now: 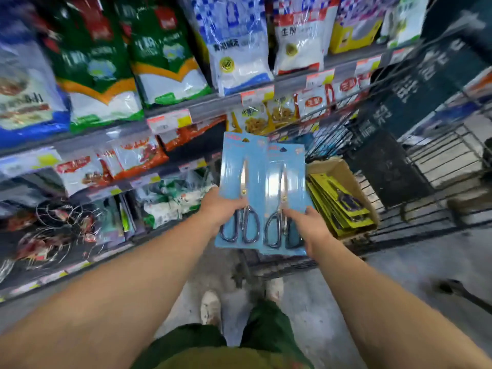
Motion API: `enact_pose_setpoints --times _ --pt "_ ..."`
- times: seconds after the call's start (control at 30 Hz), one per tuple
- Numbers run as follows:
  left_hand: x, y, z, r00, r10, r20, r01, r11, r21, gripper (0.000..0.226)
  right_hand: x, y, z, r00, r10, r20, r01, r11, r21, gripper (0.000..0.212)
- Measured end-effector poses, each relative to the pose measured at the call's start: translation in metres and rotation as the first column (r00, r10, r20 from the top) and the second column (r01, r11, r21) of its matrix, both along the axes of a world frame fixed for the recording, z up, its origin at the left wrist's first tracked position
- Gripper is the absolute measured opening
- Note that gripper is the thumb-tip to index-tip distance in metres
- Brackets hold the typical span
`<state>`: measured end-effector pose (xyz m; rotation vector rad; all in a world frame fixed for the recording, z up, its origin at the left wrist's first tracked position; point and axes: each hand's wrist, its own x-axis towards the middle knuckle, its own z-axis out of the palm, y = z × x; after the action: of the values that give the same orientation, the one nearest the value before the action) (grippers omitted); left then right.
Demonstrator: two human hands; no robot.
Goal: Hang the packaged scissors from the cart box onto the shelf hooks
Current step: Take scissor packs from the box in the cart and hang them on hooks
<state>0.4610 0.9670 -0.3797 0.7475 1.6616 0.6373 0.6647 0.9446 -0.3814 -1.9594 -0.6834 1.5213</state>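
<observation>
Blue card packs of scissors, two of them, are held side by side above the cart's near end: the left pack (241, 187) in the left hand (222, 209), the right pack (286, 198) in the right hand (310, 225), fingers curled round each lower edge. Right of the packs, a cardboard box (343, 169) in the wire cart (426, 166) holds yellow packs (338, 201). Left of them, shelves (170, 113) carry bagged goods.

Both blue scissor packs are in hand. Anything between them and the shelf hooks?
Cannot say: no free hook shows in this blurred view. The left hand grips the left blue pack and the right hand the right blue pack, both clear of the cart box. Only open air separates the packs from the bagged goods on the shelves.
</observation>
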Motion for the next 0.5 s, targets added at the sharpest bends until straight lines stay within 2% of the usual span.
enact_pose_setpoints --times 0.1,0.23,0.5 --pt "-0.026 -0.015 0.012 0.999 0.011 0.048 -0.013 0.999 0.030 0.041 -0.019 -0.011 0.024 0.999 0.022 0.036 -0.025 0.996 0.089 0.036" --pt "-0.048 -0.041 0.025 0.990 0.044 0.135 -0.054 0.996 0.071 0.035 -0.042 -0.020 0.048 0.996 0.072 0.053 -0.080 0.981 0.177 0.036" --pt "-0.095 -0.118 0.056 0.960 0.219 0.174 -0.241 0.964 0.115 0.025 -0.090 -0.060 0.083 0.959 0.283 -0.023 -0.267 0.927 0.264 0.028"
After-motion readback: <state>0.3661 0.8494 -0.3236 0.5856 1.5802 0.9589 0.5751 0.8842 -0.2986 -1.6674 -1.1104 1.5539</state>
